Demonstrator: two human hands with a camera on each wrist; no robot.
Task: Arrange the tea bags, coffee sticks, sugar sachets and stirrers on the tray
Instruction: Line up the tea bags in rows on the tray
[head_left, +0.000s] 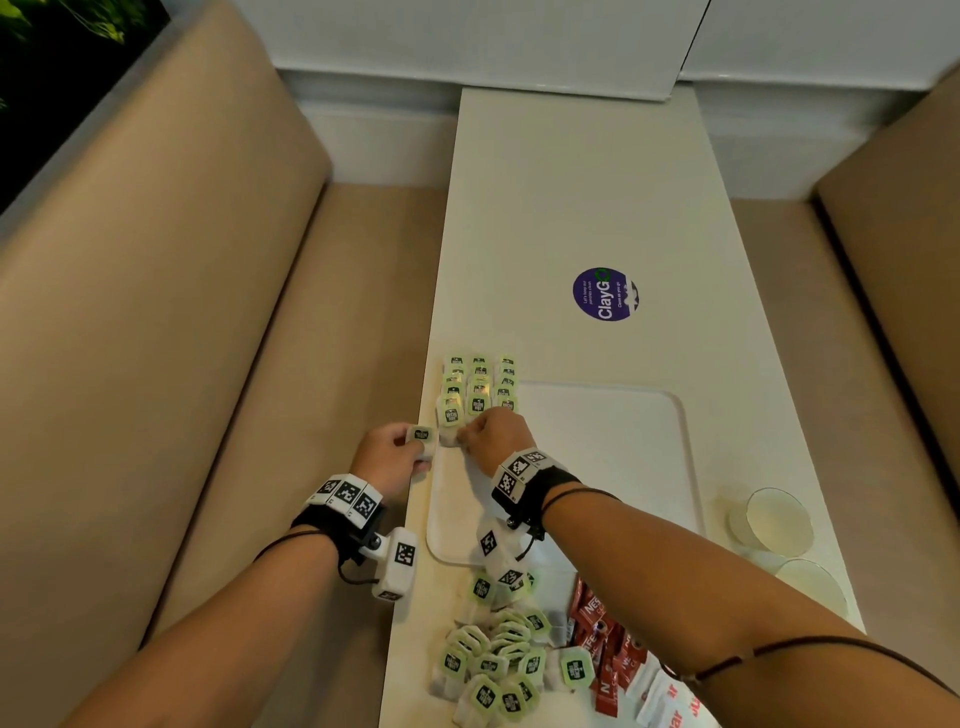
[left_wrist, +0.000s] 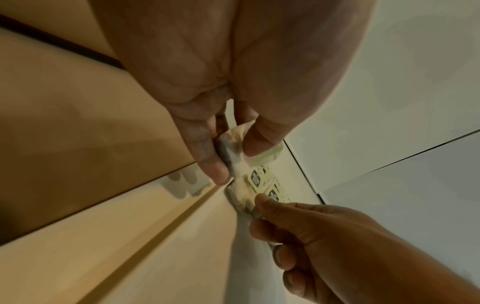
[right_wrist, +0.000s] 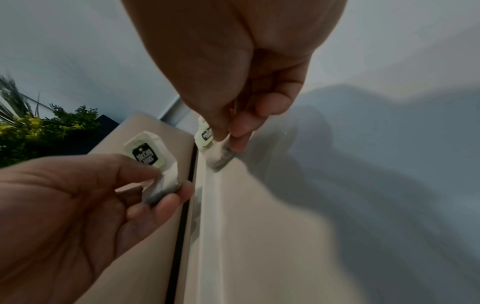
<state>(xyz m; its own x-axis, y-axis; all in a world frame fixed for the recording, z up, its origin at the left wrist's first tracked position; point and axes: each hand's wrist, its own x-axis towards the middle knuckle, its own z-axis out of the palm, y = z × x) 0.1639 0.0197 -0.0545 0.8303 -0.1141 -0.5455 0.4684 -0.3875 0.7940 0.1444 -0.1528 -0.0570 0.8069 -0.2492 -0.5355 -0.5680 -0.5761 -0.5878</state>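
Head view: our left hand (head_left: 387, 457) and right hand (head_left: 496, 439) each pinch a green-tagged white paper tea bag (head_left: 423, 439) at the flat white plastic tray (head_left: 649, 441).

Tea bag rows (head_left: 479, 387) at tray (head_left: 623, 441) far-left corner; loose pile (head_left: 498, 660) before tray.

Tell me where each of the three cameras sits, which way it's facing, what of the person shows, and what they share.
Head: worn on the head, looks down at the table, white tray and both forearms.
Left wrist: under the left hand, looks along the fingers pinching a tea bag.
Right wrist: under the right hand, looks at its own tea bag at the tray's edge.
Shared: each wrist view also shows the other hand.
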